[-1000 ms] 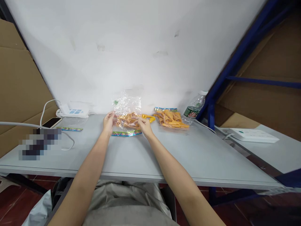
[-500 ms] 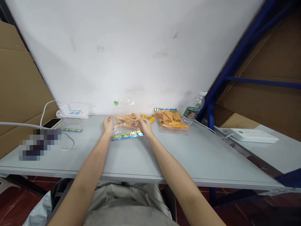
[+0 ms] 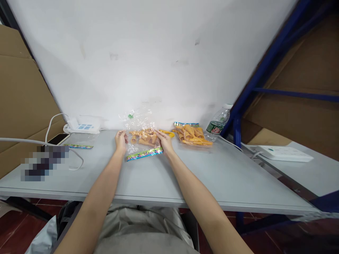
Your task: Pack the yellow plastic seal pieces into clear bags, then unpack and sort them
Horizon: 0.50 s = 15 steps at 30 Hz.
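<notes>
Between my hands lies a clear plastic bag (image 3: pixel 144 154) with a colourful printed strip along its near edge. Several orange cone-shaped pieces (image 3: pixel 147 137) show through its film. My left hand (image 3: pixel 121 142) is closed at the bag's left side, fingers curled at the film. At the right side, my right hand (image 3: pixel 164 142) grips the bag, its fingers straighter and partly over the film. Just beyond that hand, a yellow-handled thing (image 3: pixel 170 134) is partly hidden. A second bag of orange cones (image 3: pixel 192 134) lies to the right.
A clear bottle (image 3: pixel 218 122) leans near the wall at the right. Toward the left are a white power strip (image 3: pixel 86 126), a phone (image 3: pixel 58 139), a flat empty bag with a printed strip (image 3: pixel 78 145) and a white cable (image 3: pixel 79 157). Another power strip (image 3: pixel 284 153) lies far right.
The bag's upper film has risen and puffed up, and its printed strip has shifted slightly nearer me. My right fingers have straightened a little. Both hands stay at the bag's sides.
</notes>
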Available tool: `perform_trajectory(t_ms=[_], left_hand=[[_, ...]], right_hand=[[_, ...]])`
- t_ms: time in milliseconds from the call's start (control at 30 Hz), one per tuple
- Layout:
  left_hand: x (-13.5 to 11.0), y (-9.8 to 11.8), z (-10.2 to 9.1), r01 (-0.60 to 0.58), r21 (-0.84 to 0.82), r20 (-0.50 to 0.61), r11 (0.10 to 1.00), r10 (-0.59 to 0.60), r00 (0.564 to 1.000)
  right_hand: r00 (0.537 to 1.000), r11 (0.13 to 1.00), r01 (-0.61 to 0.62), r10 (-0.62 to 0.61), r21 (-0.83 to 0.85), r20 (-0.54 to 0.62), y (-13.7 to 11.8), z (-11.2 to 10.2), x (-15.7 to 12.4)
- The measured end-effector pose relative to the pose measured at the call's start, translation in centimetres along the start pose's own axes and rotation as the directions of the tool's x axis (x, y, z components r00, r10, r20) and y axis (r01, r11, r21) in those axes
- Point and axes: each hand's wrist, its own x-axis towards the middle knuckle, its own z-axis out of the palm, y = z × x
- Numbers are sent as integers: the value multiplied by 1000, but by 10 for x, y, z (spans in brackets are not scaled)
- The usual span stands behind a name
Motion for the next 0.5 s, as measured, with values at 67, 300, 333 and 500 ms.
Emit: perform_trajectory(t_ms=[67,300,333,500], left_hand=[[1,0,-1,3,-14,1,1000,-3,1000],[5,-7,-3,-96,122,43,988,92,995],[5,-7,-3,-94,131,26,987,92,995],[3,-2,-3,-88,172,-79,981,103,991]], right_hand=[[1000,1000,-13,13,17,18,-3,-1,-2],[999,999,-38,37,34,17,-7,-2,-3],[999,999,-31,31,27,7,-7,-2,-3],[999,1000,29,-29,-3,-43,-3,-1,-3]])
